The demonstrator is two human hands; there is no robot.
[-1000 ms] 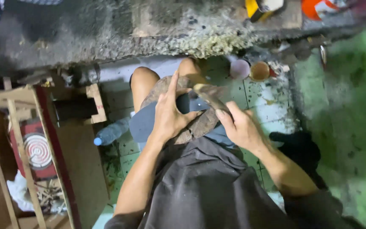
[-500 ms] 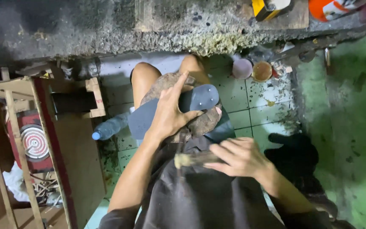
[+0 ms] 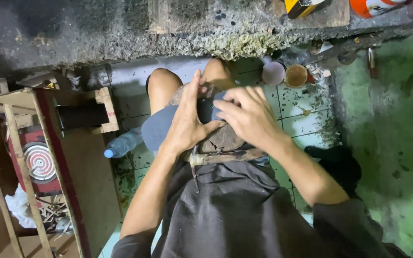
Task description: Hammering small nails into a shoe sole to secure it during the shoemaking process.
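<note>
Now both hands press on the grey-blue sole piece (image 3: 161, 129) across the lap: left hand (image 3: 187, 122) flat with fingers spread, right hand (image 3: 247, 114) curled over its far end. Hammer (image 3: 225, 156) rests just beneath the wrists.

The scene is dimly and unevenly lit. Beside the concrete ledge (image 3: 120, 28), the top left corner is lost in deep shadow. Below it, the forearms are brightly lit, perhaps from overhead. Slight softness is seen towards the edges.
</note>
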